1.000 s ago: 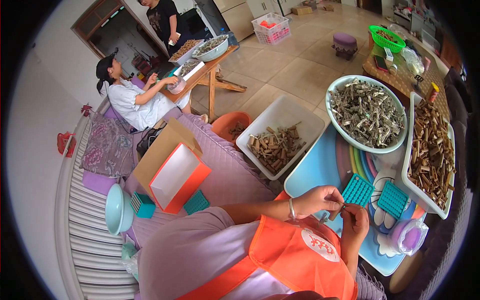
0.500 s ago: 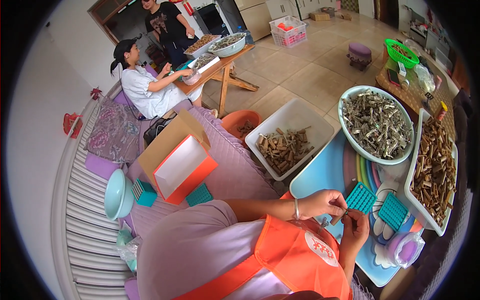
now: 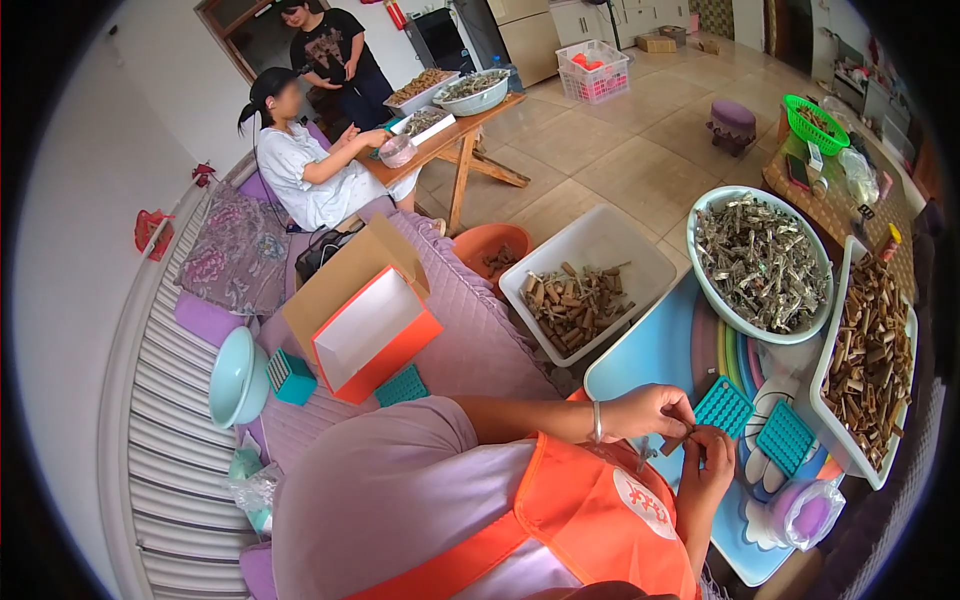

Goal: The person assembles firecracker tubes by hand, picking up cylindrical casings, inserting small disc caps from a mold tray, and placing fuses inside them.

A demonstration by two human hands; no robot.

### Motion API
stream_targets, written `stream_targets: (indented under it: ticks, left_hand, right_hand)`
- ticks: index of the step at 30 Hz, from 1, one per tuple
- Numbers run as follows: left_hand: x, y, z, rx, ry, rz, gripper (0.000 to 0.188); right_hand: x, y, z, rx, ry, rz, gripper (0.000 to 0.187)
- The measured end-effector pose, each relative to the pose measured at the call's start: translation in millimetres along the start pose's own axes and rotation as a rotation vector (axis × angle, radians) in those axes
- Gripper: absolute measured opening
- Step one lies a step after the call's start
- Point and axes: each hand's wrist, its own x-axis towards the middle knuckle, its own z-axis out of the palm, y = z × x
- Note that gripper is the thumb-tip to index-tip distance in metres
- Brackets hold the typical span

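Note:
Over the front of a blue table (image 3: 625, 375), my hands meet fingertip to fingertip. Between them is a small brown tube (image 3: 672, 443), partly covered by fingers. My left hand (image 3: 645, 412), with a bangle on its wrist, pinches it from the left. The right hand (image 3: 712, 458) closes on its other end from the right. A small shiny grey piece (image 3: 645, 452) shows just below, against my orange apron (image 3: 570, 500). Closest to the hands is a teal tray with rows of holes (image 3: 724, 407); a second teal tray (image 3: 786, 444) lies to its right.
A bowl of silvery-grey pieces (image 3: 692, 235) and a white tray of brown tubes (image 3: 832, 400) stand right. Left of the table is a white bin (image 3: 650, 255). A purple cup in plastic (image 3: 808, 512) sits near. Two people, one seated (image 3: 310, 180), are beyond.
The view has shifted slightly. My hands stay together in nearly the same place, with more of the brown tube showing. The seated person's hands have moved, and the standing person looks down.

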Motion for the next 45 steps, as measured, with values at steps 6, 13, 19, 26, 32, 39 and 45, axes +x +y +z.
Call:
stream_targets:
  ticks: [6,13,19,26,32,39,45]
  left_hand:
    - [0.1,1.6,-2.9,-0.095,-0.031,0.063,0.011]
    - [2.3,2.6,-0.3,-0.087,-0.009,0.023,0.012]
    - [3.9,5.0,-3.9,-0.087,-0.025,0.051,0.011]
    - [6.9,-6.9,-5.3,-0.097,0.001,0.084,0.013]
    - [10.2,-6.4,-21.0,-0.123,0.062,0.063,0.017]
    - [10.3,-1.1,-34.5,-0.328,0.164,0.167,0.022]
    - [8.5,4.8,-35.7,-0.459,0.221,0.249,0.028]
  right_hand:
    - [0.3,3.6,0.2,0.122,0.030,0.058,0.016]
    - [1.7,2.2,2.5,-0.007,0.011,-0.045,0.017]
    - [4.8,2.7,5.0,0.156,0.062,0.072,0.016]
    - [13.8,1.7,7.7,-0.026,0.029,-0.022,0.014]
    - [14.2,17.1,18.4,0.285,0.025,0.313,0.004]
    - [-0.1,14.1,32.7,1.038,-0.253,0.655,0.054]
    - [-4.5,17.6,22.7,1.264,-0.234,0.805,0.026]
